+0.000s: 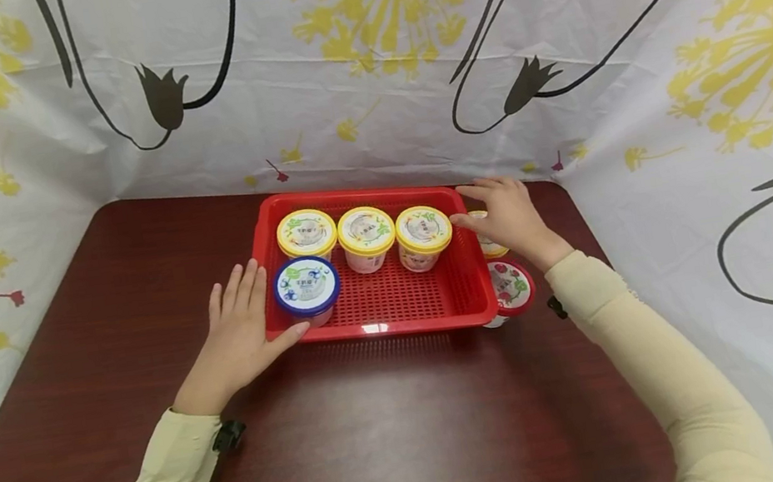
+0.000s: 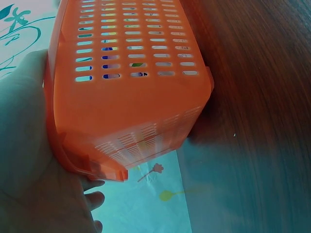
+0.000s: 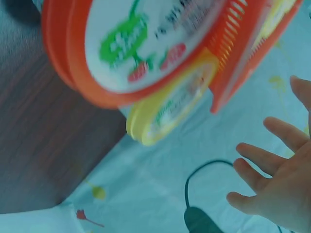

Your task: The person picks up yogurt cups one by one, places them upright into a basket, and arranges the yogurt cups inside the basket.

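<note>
A red plastic basket (image 1: 400,328) stands on the table. Inside are three yellow-lidded cups (image 1: 366,232) in a row along the back and a blue-lidded cup (image 1: 306,286) at the front left. My left hand (image 1: 237,328) lies along the basket's left end, fingers straight, thumb over the front rim near the blue lid. The left wrist view shows this hand (image 2: 24,131) against the basket's rim. My right hand (image 1: 509,213) is at the basket's right end, fingers spread and holding nothing. Partly under it is another yellow-lidded cup (image 1: 492,245), and a red-lidded cup (image 1: 511,286) stands in front of that.
The dark wooden table (image 1: 416,430) extends in front of the basket and to its left. A white cloth (image 1: 370,134) with yellow and grey flower prints hangs behind the table and at both sides.
</note>
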### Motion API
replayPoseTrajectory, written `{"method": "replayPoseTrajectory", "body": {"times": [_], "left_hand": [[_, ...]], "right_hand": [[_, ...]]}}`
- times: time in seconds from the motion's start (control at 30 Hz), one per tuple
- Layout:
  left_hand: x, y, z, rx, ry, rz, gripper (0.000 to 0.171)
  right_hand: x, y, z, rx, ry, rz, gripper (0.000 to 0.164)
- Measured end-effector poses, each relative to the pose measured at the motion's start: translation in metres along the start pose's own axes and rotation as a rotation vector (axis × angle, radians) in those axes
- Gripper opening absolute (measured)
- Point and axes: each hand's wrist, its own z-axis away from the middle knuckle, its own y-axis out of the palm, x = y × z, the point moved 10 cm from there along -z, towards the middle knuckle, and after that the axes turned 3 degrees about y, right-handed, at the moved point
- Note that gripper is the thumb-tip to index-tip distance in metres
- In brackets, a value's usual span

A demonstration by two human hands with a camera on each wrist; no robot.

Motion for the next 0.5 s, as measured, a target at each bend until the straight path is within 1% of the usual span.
{"method": "replayPoseTrajectory", "body": {"times": [0.1, 0.27, 0.4, 0.5], "left_hand": [[0.0, 0.0, 0.0, 0.004, -0.001, -0.001, 0.115], [0.0, 0.001, -0.001, 0.009, -0.006, 0.004, 0.115], [0.0, 0.0, -0.001, 0.012, -0.009, 0.008, 0.115], [-0.001, 0.0, 0.0, 0.013, -0.008, 0.011, 0.115]], "right_hand": [[-0.007, -0.009, 0.002, 0.01, 0.008, -0.012, 0.057], [-0.019, -0.019, 0.006, 0.013, 0.024, -0.001, 0.057], [-0.03, -0.021, 0.011, 0.016, 0.045, 0.013, 0.061], [-0.038, -0.02, 0.017, 0.022, 0.066, 0.004, 0.067]]}}
